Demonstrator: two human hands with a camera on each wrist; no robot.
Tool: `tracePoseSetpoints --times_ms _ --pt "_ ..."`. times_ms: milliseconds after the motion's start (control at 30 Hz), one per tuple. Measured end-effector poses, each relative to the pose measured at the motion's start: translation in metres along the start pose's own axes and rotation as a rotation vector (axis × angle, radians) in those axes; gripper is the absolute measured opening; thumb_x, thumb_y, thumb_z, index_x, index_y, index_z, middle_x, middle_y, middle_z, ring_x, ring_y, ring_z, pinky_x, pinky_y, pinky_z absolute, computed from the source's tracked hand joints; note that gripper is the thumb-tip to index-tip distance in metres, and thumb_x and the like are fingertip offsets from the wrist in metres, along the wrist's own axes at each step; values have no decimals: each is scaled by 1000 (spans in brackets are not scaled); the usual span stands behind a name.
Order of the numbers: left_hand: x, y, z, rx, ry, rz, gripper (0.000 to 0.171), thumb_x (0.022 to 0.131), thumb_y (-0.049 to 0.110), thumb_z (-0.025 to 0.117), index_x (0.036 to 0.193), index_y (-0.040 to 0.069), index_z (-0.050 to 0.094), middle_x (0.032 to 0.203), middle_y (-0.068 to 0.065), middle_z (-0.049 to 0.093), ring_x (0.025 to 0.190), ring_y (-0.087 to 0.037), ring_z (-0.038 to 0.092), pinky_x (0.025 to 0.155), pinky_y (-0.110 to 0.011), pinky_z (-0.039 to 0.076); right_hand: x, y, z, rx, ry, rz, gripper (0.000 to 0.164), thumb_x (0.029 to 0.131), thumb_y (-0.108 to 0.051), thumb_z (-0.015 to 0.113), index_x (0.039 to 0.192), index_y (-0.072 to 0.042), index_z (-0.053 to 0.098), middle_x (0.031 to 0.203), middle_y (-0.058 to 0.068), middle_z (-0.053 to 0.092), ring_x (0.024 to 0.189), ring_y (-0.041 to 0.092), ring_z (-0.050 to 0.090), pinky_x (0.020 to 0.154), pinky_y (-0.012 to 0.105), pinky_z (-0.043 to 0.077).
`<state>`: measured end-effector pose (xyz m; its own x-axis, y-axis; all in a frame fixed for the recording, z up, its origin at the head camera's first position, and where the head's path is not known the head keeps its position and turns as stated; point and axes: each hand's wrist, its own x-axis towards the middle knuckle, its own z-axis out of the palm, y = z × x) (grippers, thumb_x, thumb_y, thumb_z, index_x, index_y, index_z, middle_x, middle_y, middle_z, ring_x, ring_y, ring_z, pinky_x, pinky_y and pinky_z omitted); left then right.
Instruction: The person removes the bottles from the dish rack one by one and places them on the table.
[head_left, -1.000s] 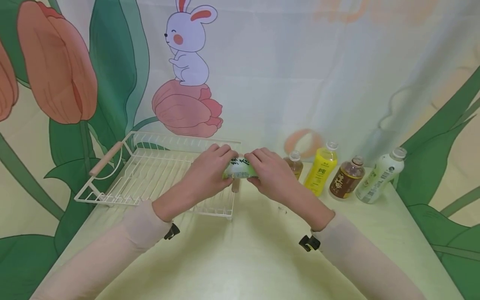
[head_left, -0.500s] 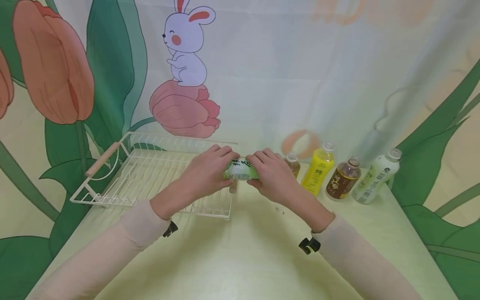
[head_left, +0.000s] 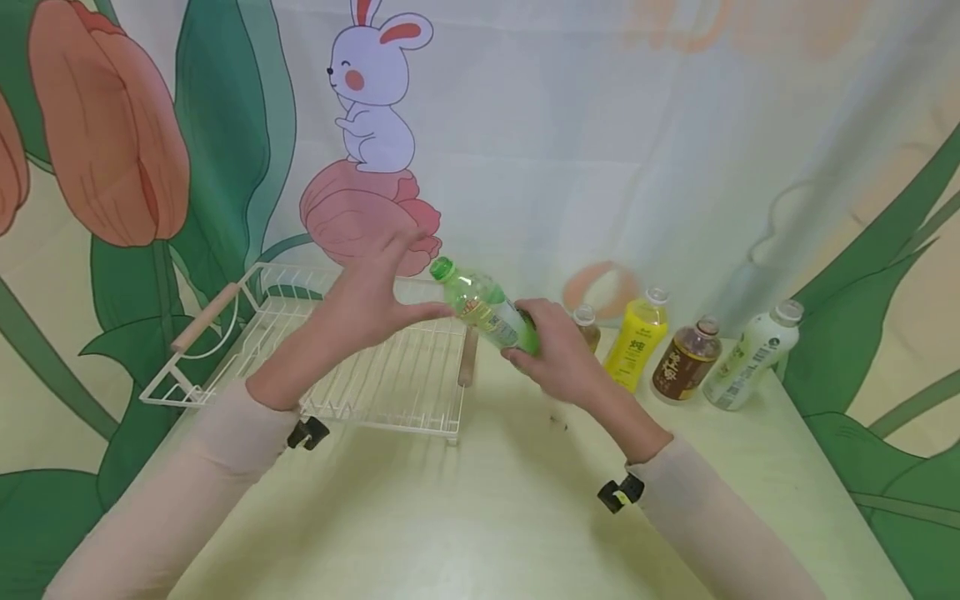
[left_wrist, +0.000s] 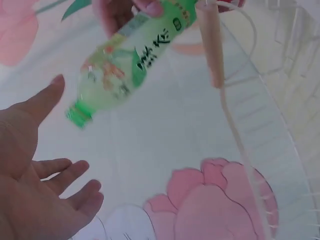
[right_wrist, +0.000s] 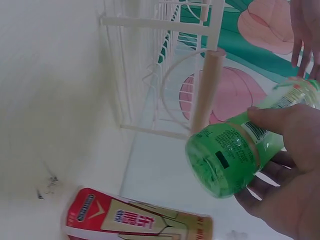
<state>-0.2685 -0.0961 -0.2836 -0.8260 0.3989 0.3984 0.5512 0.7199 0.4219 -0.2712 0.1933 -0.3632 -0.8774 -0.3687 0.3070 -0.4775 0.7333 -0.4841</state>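
My right hand (head_left: 558,354) grips a clear bottle (head_left: 480,304) with a green cap and a green label near its base. The bottle is tilted in the air, its cap towards my left hand (head_left: 360,300). That left hand has thumb and fingers spread apart beside the bottle's neck. In the left wrist view, a gap shows between the left fingers (left_wrist: 70,175) and the green cap (left_wrist: 79,114). The right wrist view shows the green base (right_wrist: 220,160) with the right thumb and fingers around the label.
A white wire dish rack (head_left: 405,367) with wooden handles stands on the left of the table. At the right stand a yellow bottle (head_left: 636,342), a brown-labelled bottle (head_left: 686,358), a white-green bottle (head_left: 753,354) and a partly hidden bottle (head_left: 587,325).
The left hand has let go of the bottle and moved left, its fingers spreading. The bottle, in the right hand, has turned from lying crosswise to slanting up towards the left.
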Motion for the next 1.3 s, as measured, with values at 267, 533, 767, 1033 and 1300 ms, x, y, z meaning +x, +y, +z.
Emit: tracePoseSetpoints --times_ms 267,533,767,1033,1300 --pt "-33 -50 -6 -174 -132 -128 95 89 50 85 165 19 37 164 -8 43 148 -36 42 116 -62 41 -2 15 15 199 55 109 59 92 -14 84 139 0 51 134 17 64 124 34 64 102 53 56" --pt "-81 -82 18 -218 -319 -81 101 82 55 89 162 14 42 164 -6 44 147 -33 44 114 -57 45 0 27 43 319 136 190 57 92 -17 85 134 1 51 135 20 64 129 39 64 106 53 53" --pt "-99 -86 39 -259 -412 -81 87 81 50 91 151 13 56 149 -3 60 137 -29 55 111 -53 48 4 37 65 298 212 268 55 92 -23 86 132 -2 54 133 18 67 125 37 67 102 52 56" --pt "-108 -93 54 -304 -457 -114 64 84 52 88 132 14 69 126 1 71 120 -30 66 102 -50 54 4 48 87 346 161 301 58 95 -19 82 138 2 49 140 23 62 129 39 64 106 52 54" --pt "-106 -95 56 -335 -488 -127 56 86 48 88 128 15 73 120 2 74 111 -23 69 99 -49 56 1 60 99 346 137 309 59 95 -18 82 137 4 47 140 25 60 132 41 61 108 50 53"
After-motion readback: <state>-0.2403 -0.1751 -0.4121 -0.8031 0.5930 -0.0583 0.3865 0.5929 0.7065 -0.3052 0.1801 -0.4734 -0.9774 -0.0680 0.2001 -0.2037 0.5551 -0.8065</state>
